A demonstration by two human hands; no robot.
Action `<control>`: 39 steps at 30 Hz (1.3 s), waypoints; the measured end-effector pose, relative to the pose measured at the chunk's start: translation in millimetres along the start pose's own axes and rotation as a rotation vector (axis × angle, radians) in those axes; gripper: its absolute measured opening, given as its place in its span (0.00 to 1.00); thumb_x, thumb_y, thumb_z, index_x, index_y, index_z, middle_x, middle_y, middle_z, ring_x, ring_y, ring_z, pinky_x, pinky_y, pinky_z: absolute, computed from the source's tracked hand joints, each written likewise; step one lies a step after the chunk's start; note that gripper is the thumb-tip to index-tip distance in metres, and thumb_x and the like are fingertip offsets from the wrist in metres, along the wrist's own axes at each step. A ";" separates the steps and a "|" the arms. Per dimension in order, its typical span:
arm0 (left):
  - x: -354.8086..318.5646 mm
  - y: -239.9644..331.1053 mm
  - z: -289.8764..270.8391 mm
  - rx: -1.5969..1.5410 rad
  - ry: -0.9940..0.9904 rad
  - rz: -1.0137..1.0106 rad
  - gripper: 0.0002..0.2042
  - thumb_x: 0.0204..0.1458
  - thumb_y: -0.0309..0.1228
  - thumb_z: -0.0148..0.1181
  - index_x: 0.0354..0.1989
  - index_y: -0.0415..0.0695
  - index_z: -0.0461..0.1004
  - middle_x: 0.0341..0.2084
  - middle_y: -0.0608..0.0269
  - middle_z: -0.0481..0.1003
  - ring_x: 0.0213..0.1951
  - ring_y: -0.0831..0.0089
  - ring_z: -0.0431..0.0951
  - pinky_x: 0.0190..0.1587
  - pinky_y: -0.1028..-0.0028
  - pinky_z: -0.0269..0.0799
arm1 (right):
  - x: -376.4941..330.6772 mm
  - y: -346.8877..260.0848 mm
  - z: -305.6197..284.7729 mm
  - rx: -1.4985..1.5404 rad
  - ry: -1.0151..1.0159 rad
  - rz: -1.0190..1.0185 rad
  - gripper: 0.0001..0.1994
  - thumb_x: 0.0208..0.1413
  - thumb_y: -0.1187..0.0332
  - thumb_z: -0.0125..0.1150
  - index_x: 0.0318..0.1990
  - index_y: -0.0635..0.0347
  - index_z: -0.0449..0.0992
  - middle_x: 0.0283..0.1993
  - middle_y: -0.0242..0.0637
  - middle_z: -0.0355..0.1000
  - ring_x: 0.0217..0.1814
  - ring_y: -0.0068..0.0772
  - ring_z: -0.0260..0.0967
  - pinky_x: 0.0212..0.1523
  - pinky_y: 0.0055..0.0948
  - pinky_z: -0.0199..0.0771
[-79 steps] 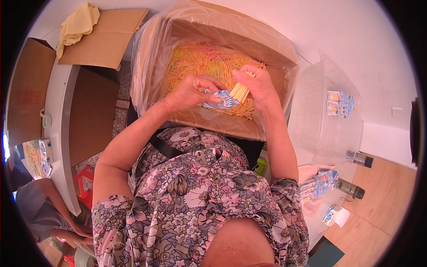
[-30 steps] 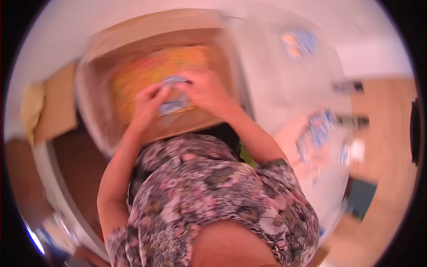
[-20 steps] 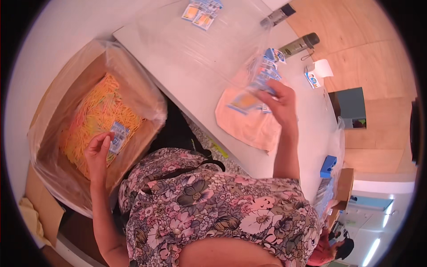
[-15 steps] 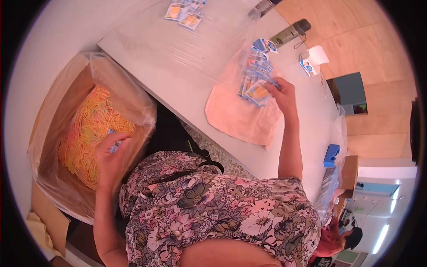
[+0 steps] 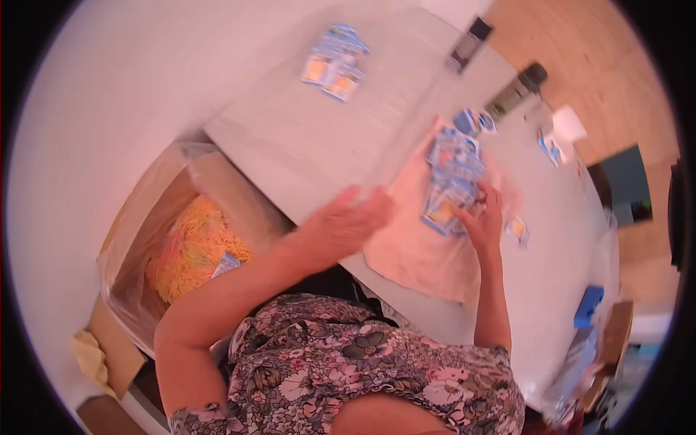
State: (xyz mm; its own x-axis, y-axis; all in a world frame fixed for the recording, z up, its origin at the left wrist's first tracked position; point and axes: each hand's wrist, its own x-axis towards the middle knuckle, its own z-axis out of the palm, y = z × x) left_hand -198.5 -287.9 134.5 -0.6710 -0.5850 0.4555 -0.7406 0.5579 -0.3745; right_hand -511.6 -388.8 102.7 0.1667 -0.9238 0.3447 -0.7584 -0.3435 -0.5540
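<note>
On the pink cloth (image 5: 428, 254) spread over the grey table (image 5: 341, 145), our right hand (image 5: 484, 221) rests against a heap of small packets (image 5: 451, 181). The packets lie just beyond our fingertips and touch them at the near end of the heap; our fingers are loosely curled against that edge, and we cannot tell whether they pinch a packet or only press on it. Our left hand (image 5: 344, 225) hovers flat over the table edge just beside the cloth, fingers together and stretched out, holding nothing that we can see.

The packets are small, flat and rectangular, printed blue and white with an orange patch, piled untidily in an overlapping fan. A second little cluster of the same packets (image 5: 333, 61) lies well apart at the far side of the table.

Half a second ago our left hand was down in the lined cardboard box (image 5: 181, 239) among the yellow-orange strands (image 5: 192, 246); it has since come out and crossed to the table, while our right hand has stayed at the heap.
</note>
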 end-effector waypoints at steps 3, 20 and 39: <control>-28.9 -22.8 -12.1 0.075 -0.144 -0.147 0.20 0.42 0.29 0.51 0.47 0.45 0.72 0.52 0.68 0.68 0.60 0.69 0.60 0.60 0.61 0.46 | -1.3 9.0 -0.2 0.085 -0.012 0.120 0.35 0.35 0.72 0.72 0.54 0.66 0.63 0.50 0.40 0.67 0.47 0.31 0.65 0.46 0.25 0.66; 159.5 19.7 128.8 -1.104 -0.322 -0.895 0.60 0.20 0.41 0.76 0.64 0.40 0.41 0.55 0.51 0.57 0.57 0.54 0.56 0.55 0.54 0.52 | 14.6 0.4 16.0 0.455 -0.183 0.329 0.49 0.31 0.81 0.70 0.64 0.67 0.46 0.51 0.44 0.67 0.53 0.34 0.65 0.53 0.30 0.67; 137.1 41.3 124.2 -0.910 -0.100 -0.856 0.45 0.27 0.39 0.73 0.59 0.47 0.54 0.61 0.53 0.47 0.59 0.53 0.50 0.55 0.56 0.49 | 7.0 20.3 24.9 0.447 -0.071 0.305 0.39 0.29 0.80 0.71 0.55 0.66 0.59 0.51 0.41 0.64 0.53 0.33 0.63 0.53 0.31 0.67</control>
State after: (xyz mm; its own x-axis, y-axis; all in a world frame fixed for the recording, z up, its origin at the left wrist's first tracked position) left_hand -325.4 -418.2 81.2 -0.0164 -0.9799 0.1991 -0.6735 0.1580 0.7221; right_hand -510.2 -406.5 75.0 0.0344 -0.9966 0.0747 -0.4398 -0.0822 -0.8943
